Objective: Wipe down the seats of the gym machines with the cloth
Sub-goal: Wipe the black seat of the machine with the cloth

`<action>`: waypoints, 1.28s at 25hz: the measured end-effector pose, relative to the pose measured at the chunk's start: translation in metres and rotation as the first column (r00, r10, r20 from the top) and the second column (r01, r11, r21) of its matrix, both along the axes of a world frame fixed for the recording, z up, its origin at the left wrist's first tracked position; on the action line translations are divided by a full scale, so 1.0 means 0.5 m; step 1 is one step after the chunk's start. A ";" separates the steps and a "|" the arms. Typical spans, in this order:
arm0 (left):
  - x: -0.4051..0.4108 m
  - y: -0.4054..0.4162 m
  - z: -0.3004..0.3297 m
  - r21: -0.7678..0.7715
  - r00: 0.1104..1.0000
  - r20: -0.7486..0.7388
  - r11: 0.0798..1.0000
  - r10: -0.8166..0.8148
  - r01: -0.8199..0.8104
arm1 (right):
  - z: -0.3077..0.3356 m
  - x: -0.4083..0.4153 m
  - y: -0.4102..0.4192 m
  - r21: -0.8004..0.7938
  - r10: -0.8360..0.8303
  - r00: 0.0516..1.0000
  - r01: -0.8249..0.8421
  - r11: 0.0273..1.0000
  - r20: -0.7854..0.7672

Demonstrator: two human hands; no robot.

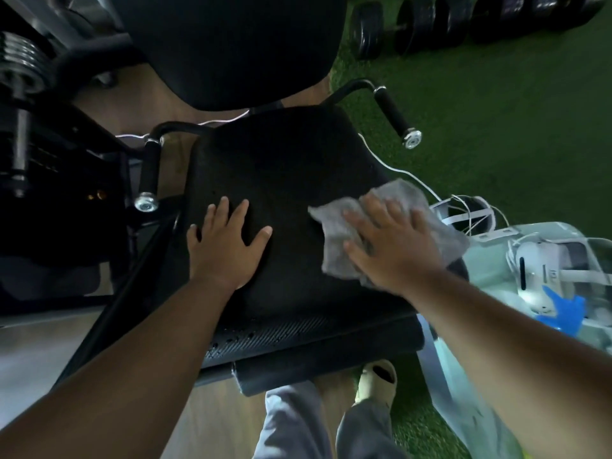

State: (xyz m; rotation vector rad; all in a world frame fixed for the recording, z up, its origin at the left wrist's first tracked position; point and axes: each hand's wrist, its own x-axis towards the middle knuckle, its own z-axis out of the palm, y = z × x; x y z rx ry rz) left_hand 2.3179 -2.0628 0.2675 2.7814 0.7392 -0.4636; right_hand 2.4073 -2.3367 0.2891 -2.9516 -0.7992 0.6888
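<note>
While L hand [228, 246] lies flat on seat [284, 160], R hand [390, 246] fingers, spread, press cloth [334, 226] down.

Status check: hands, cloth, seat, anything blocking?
Left hand flat on black padded seat. Right hand pressing grey cloth on seat's right side. White cable beside seat edge.

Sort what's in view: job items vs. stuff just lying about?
Job: grey cloth under the right hand; black seat; left hand resting flat on the seat.

Lying about: dumbbells, white headset, cables, weight plates, side handles.
</note>
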 end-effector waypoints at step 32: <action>0.007 0.009 0.000 -0.047 0.998 -0.053 0.998 -0.044 0.041 | -0.012 -0.007 0.128 0.149 0.153 0.987 -0.145 0.978 -0.045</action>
